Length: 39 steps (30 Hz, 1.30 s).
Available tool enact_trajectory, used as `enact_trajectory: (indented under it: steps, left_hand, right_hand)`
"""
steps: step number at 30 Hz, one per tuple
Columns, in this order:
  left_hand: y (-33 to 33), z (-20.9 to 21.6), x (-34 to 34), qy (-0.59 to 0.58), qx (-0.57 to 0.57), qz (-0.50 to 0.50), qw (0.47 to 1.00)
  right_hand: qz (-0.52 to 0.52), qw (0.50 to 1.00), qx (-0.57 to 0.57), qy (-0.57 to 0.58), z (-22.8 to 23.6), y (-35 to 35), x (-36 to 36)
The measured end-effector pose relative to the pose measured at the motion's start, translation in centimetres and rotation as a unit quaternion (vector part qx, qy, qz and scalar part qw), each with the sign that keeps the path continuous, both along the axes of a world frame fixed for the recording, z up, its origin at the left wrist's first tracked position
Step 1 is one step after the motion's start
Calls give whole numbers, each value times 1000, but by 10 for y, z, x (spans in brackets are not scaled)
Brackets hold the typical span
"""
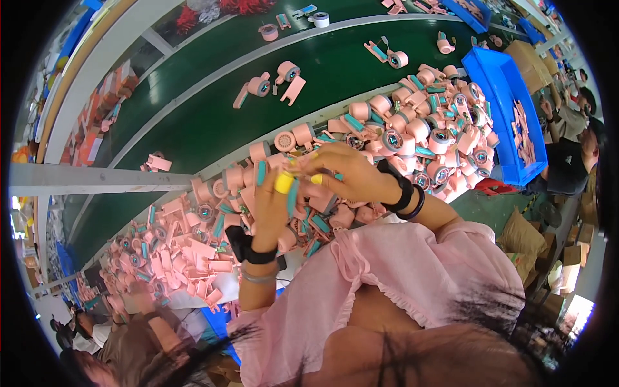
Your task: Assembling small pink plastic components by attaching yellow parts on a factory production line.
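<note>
My left hand and my right hand meet above a heap of pink fan parts, fingertips pinched close together. Yellow finger covers wrap some fingertips on both hands. What they pinch is mostly hidden; a teal strip shows beside the left thumb, but whether it is held I cannot tell. Round pink fan heads with grey rims lie just beyond the hands. Teal pieces are mixed in below them. Dark bands circle both wrists.
A green conveyor belt runs along the far side, carrying scattered fan parts. At the right stands a blue bin with pink pieces. A grey metal post juts in from the left. Co-workers sit at lower left and far right, near cardboard boxes.
</note>
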State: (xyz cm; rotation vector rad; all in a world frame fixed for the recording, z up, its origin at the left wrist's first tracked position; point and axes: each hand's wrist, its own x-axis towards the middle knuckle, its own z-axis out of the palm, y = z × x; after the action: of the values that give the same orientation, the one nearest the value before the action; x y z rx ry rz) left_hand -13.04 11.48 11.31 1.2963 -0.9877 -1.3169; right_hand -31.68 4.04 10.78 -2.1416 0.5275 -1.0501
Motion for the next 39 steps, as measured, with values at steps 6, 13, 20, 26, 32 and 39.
enact_trajectory:
  steps: [6, 13, 20, 26, 32, 39]
  left_hand:
    - [-62, -42, 97, -104, -37, 45, 993]
    - [-121, -130, 207, -372, -42, 148, 915]
    - [-125, -156, 210, -591, -178, 177, 767]
    - [-112, -143, 178, -485, -109, 68, 865]
    - [-133, -157, 168, -425, -71, -2, 903]
    - [-185, -201, 177, -584, -66, 52, 807]
  right_hand:
    - [8, 984, 69, 163, -34, -72, 1]
    - [-17, 965, 66, 255, -103, -156, 41]
    - [-55, 954, -47, 292, -143, -219, 128]
    - [-117, 935, -230, 244, -173, -258, 202]
    - [-113, 876, 103, 458, -174, -279, 239]
    - [139, 859, -68, 488, -168, -236, 220]
